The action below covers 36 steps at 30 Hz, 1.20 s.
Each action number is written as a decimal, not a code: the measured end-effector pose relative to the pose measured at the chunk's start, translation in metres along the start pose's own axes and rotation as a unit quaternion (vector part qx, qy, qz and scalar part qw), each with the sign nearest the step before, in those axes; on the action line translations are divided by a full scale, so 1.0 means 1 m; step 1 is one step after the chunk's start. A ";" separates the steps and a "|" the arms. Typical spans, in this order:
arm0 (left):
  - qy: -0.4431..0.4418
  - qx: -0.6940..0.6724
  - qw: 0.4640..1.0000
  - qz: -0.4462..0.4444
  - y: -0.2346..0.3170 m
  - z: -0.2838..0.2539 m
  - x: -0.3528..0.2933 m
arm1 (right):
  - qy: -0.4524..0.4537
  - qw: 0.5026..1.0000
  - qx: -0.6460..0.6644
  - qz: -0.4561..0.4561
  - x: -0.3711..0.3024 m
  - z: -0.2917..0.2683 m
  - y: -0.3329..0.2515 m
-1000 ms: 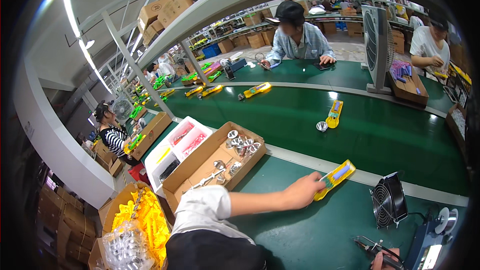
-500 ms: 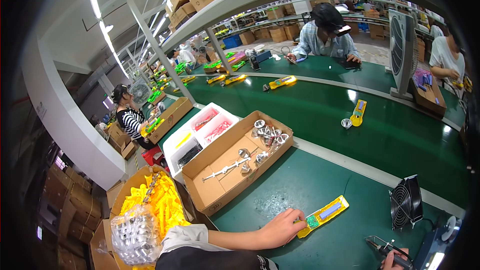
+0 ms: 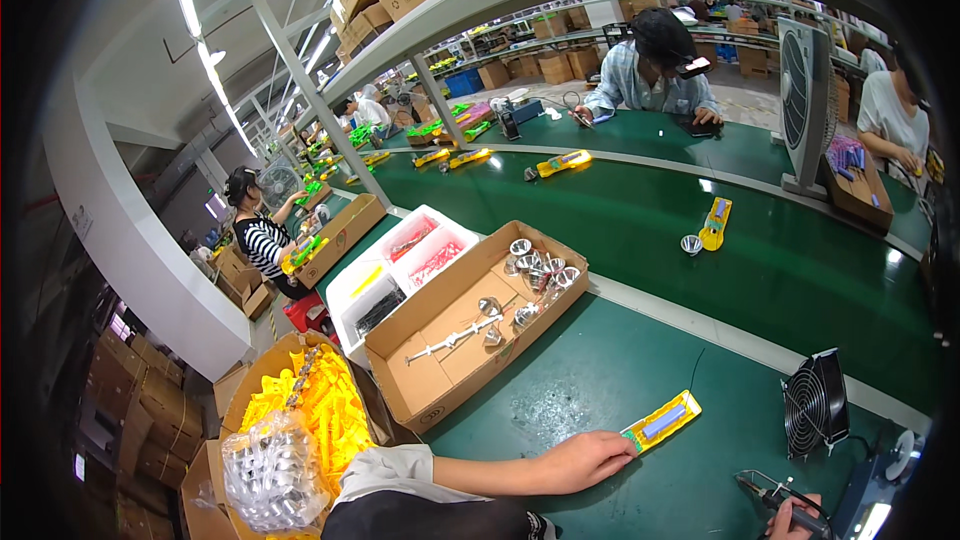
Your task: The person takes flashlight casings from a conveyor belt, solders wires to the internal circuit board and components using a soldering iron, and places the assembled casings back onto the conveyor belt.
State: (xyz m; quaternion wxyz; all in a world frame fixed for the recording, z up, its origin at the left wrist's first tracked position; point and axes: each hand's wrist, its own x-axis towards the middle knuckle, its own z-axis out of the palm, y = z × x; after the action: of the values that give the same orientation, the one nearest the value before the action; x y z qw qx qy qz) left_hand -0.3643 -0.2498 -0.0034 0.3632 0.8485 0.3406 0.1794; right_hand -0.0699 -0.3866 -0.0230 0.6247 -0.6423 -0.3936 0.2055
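My left hand (image 3: 592,460) is closed on the near end of a yellow plastic housing (image 3: 680,418) that lies slanting on the green bench. Inside the housing sits a blue cylindrical battery (image 3: 663,423), and a thin dark wire (image 3: 697,370) sticks up from its far end. The fingers cover most of the green circuit board (image 3: 629,437) beside the battery. At the lower right, my right hand (image 3: 794,518) grips a soldering iron (image 3: 768,496), its tip pointing left toward the housing but apart from it. The lower picture edge cuts off part of this hand.
A cardboard tray (image 3: 440,390) holds silver reflector cups (image 3: 540,265). Left of it are a white foam box (image 3: 345,315) and a carton of yellow parts (image 3: 340,410). A small black fan (image 3: 812,403) stands right. Beyond, a green belt (image 3: 620,215) carries yellow housings; several people work nearby.
My left hand has shifted right along the housing, hiding more of the circuit board. The right hand and soldering iron have moved only slightly. At far left, a striped-sleeved person's arm has reached out.
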 end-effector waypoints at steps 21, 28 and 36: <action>0.172 0.071 0.982 0.022 0.000 0.030 -0.009 | 0.008 1.000 0.008 0.013 0.001 -0.002 -0.002; 0.189 0.068 0.980 0.006 0.001 0.027 -0.018 | 0.005 1.000 0.006 0.021 0.001 0.000 -0.004; 0.222 0.106 0.969 0.033 0.001 -0.024 -0.031 | 0.017 1.000 0.010 0.004 0.001 -0.004 -0.007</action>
State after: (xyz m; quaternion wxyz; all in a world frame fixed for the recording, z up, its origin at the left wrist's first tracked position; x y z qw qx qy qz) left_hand -0.3984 -0.2602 0.0116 0.1807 0.8317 0.4016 0.3382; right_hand -0.0684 -0.3889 -0.0153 0.6370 -0.6409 -0.3785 0.2006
